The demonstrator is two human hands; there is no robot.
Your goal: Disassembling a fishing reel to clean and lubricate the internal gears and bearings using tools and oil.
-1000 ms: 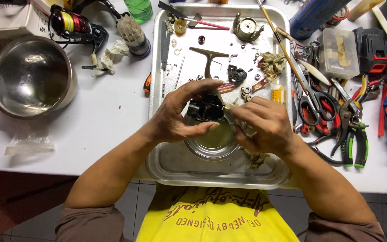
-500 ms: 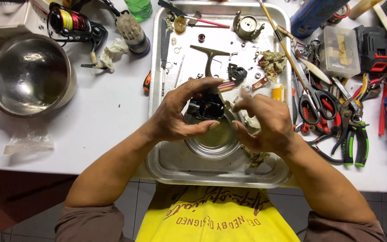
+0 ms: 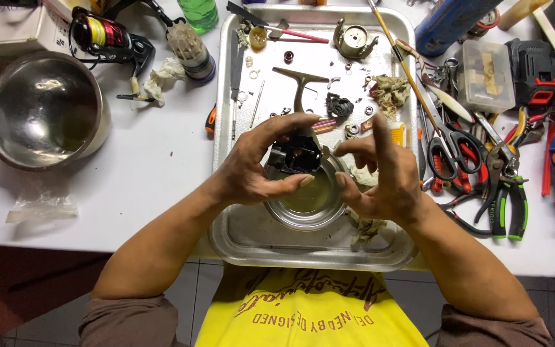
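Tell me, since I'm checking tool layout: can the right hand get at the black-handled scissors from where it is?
Probably yes. The right hand holds nothing visible, fingers spread, and the scissors lie just beside it on the table past the tray rim, with nothing on top of their handles.

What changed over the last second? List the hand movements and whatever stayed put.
The right hand drew slightly away from the black reel body, its fingers lifting and spreading. The left hand kept gripping the reel body over the small round dish. The metal tray and the tools did not move.
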